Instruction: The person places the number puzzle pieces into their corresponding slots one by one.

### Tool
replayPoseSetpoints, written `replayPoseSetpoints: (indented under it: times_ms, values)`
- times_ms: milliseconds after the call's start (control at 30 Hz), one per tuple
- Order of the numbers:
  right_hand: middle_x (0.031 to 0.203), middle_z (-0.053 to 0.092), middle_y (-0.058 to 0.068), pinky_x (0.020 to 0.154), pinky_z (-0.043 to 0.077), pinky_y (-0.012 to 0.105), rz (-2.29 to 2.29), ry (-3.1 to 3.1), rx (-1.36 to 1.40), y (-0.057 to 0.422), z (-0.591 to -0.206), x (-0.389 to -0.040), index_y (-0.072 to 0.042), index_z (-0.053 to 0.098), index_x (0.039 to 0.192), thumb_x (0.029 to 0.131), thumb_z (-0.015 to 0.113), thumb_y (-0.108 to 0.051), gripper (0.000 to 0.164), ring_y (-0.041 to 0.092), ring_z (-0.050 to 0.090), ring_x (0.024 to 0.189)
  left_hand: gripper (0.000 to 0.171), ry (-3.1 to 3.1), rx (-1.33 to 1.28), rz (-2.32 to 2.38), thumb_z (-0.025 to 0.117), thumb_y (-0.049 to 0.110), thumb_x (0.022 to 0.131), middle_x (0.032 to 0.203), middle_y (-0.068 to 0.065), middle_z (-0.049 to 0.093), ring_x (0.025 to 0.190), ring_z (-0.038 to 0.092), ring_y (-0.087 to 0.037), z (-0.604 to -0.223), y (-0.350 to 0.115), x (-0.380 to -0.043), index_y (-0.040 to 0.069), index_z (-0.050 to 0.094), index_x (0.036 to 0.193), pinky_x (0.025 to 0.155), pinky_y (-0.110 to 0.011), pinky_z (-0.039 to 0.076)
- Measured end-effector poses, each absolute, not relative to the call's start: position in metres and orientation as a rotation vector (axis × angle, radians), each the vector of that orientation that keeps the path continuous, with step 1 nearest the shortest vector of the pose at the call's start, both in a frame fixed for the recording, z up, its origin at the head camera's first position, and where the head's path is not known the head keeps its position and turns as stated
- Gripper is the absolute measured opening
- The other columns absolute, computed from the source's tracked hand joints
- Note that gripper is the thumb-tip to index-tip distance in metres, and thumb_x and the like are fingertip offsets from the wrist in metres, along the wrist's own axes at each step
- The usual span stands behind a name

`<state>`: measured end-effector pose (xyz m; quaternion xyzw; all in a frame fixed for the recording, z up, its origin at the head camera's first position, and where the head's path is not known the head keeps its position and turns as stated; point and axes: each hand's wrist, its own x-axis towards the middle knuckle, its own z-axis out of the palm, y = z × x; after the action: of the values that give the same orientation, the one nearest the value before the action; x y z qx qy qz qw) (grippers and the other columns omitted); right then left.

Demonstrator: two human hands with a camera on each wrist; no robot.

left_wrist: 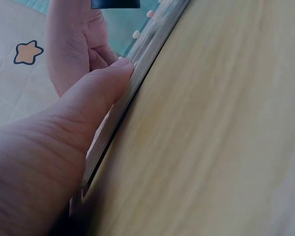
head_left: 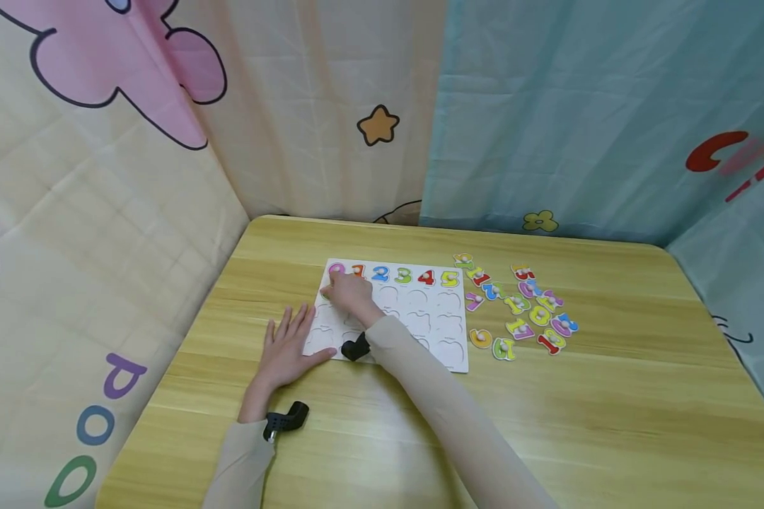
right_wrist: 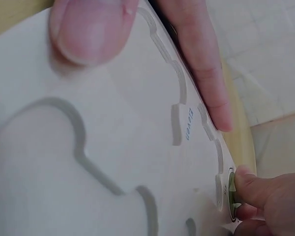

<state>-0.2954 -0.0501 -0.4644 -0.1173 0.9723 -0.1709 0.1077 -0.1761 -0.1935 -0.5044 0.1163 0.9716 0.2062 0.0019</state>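
Observation:
A white number puzzle board lies on the table with cut-out recesses. Numbers 0 to 5 fill its top row, among them a red 4. My left hand lies spread at the board's left side, its thumb on the near edge, as the left wrist view also shows. My right hand crosses over the board to the first recess of the second row. There its fingers pinch a green number piece, mostly hidden by the hand in the head view. The recess marked "Eleven" stands bare in the right wrist view.
Several loose knobbed number pieces lie right of the board, including an orange one and a yellow one. The wooden table ends at printed curtains at the back and sides.

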Motion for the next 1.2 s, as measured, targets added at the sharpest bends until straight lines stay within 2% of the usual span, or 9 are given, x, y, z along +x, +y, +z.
replayPoseSetpoints:
  times_ms: [67, 233, 300, 467, 567, 800, 1000, 1100, 1200]
  values:
    - [0.089, 0.063, 0.002, 0.075, 0.047, 0.039, -0.498, 2.863, -0.343, -0.050, -0.465, -0.295, -0.020, 0.058, 0.107, 0.092, 0.054, -0.050, 0.033, 0.021, 0.061, 0.083, 0.099, 3.050, 0.362, 0.642, 0.052, 0.070, 0.082, 0.157, -0.010, 0.012, 0.142, -0.003, -0.033, -0.504, -0.193, -0.176, 0.012, 0.016, 0.153, 0.108, -0.056, -0.010]
    - [0.102, 0.067, 0.005, 0.077, 0.049, 0.041, -0.440, 2.889, -0.341, -0.050, -0.466, -0.293, -0.020, 0.058, 0.119, 0.092, 0.053, -0.052, 0.042, 0.024, 0.063, 0.095, 0.099, 3.047, 0.360, 0.640, 0.053, 0.069, 0.082, 0.157, -0.010, 0.012, 0.142, -0.003, -0.033, -0.503, -0.192, -0.176, 0.012, 0.015, 0.153, 0.108, -0.055, -0.011]
    - [0.104, 0.068, 0.005, 0.078, 0.048, 0.042, -0.439, 2.891, -0.334, -0.049, -0.466, -0.291, -0.018, 0.060, 0.119, 0.093, 0.053, -0.051, 0.043, 0.024, 0.063, 0.095, 0.098, 3.049, 0.359, 0.640, 0.053, 0.069, 0.082, 0.157, -0.010, 0.012, 0.142, -0.003, -0.033, -0.503, -0.192, -0.176, 0.011, 0.016, 0.153, 0.108, -0.055, -0.011]
    - [0.085, 0.064, -0.001, 0.073, 0.046, 0.039, -0.530, 2.830, -0.363, -0.039, -0.464, -0.283, -0.016, 0.061, 0.096, 0.093, 0.057, -0.044, 0.028, 0.019, 0.060, 0.079, 0.098, 3.054, 0.352, 0.640, 0.053, 0.069, 0.083, 0.157, -0.011, 0.012, 0.142, -0.004, -0.034, -0.504, -0.192, -0.175, 0.011, 0.016, 0.153, 0.108, -0.055, -0.010]
    - [0.077, 0.059, -0.004, 0.065, 0.044, 0.034, -0.632, 2.781, -0.417, -0.023, -0.464, -0.279, -0.018, 0.058, 0.088, 0.092, 0.060, -0.040, 0.023, 0.015, 0.055, 0.071, 0.098, 3.047, 0.346, 0.642, 0.053, 0.069, 0.083, 0.157, -0.012, 0.012, 0.142, -0.003, -0.035, -0.504, -0.191, -0.174, 0.010, 0.017, 0.153, 0.108, -0.056, -0.009]
    - [0.072, 0.056, -0.001, 0.052, 0.038, 0.030, -0.794, 2.791, -0.374, 0.040, -0.455, -0.282, -0.018, 0.062, 0.093, 0.093, 0.059, -0.038, 0.021, 0.015, 0.050, 0.063, 0.098, 3.038, 0.343, 0.636, 0.053, 0.067, 0.084, 0.157, -0.012, 0.011, 0.142, -0.003, -0.035, -0.500, -0.189, -0.174, 0.009, 0.016, 0.153, 0.108, -0.055, -0.010]
    - [0.072, 0.052, 0.003, 0.053, 0.034, 0.030, -0.973, 2.756, -0.202, 0.114, -0.445, -0.291, -0.012, 0.061, 0.093, 0.089, 0.065, -0.039, 0.028, 0.018, 0.046, 0.063, 0.098, 3.036, 0.343, 0.640, 0.053, 0.067, 0.084, 0.157, -0.012, 0.011, 0.142, -0.003, -0.035, -0.500, -0.190, -0.174, 0.008, 0.016, 0.152, 0.108, -0.056, -0.010]
    - [0.074, 0.051, 0.005, 0.052, 0.038, 0.030, -1.025, 2.707, -0.141, 0.152, -0.443, -0.292, -0.008, 0.060, 0.094, 0.086, 0.069, -0.037, 0.031, 0.019, 0.046, 0.062, 0.098, 3.041, 0.344, 0.640, 0.053, 0.067, 0.084, 0.157, -0.012, 0.011, 0.142, -0.002, -0.035, -0.501, -0.190, -0.174, 0.008, 0.016, 0.152, 0.108, -0.056, -0.010]
    - [0.075, 0.053, 0.007, 0.053, 0.044, 0.031, -1.020, 2.648, -0.084, 0.184, -0.443, -0.291, -0.005, 0.057, 0.097, 0.085, 0.071, -0.034, 0.034, 0.021, 0.053, 0.060, 0.098, 3.043, 0.349, 0.647, 0.053, 0.067, 0.084, 0.157, -0.013, 0.012, 0.142, -0.002, -0.035, -0.501, -0.190, -0.174, 0.008, 0.017, 0.152, 0.108, -0.056, -0.010]
